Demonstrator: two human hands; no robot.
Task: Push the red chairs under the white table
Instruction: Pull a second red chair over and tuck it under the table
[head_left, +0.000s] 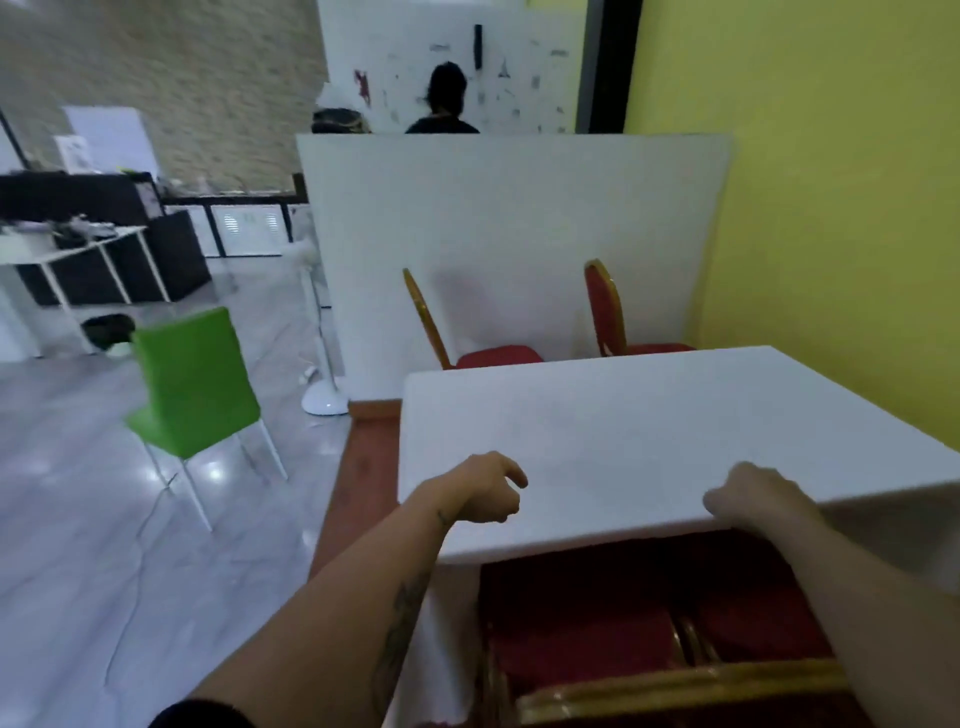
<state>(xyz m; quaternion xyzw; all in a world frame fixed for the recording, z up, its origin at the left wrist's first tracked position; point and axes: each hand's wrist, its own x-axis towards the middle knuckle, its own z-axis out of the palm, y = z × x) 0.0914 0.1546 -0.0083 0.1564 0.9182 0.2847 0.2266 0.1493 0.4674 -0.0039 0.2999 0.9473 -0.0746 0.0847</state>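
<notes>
Nearest to us, two red chairs (649, 639) sit side by side with their seats already beneath the near edge of the white table (649, 415). The gold top rail of one back runs across the bottom of the view, parallel to that edge. These near chairs look pushed home, so we judge this side of the job done or all but done.

Our hands are above them, at the table's near edge. The left hand (485, 488) hovers over the tabletop near its left corner, fingers loosely curled and holding nothing. The right hand (753, 496) rests on the edge with fingers bent downward. It seems to grip only the edge itself, though the picture is blurred and we cannot be sure how tightly.

On the far side, two more red chairs stand between the table and a white partition (519, 234). The left far chair (467, 338) and the right far chair (618, 322) show only the front of their seats meeting the far edge, with the backs well clear. Each back stands upright and lengthwise, leaning slightly away from the table, and each seat faces us, so the push line runs straight toward us.

The next move, as we judge it, is to walk round the left end, take each back by its top, and slide it in squarely.
</notes>
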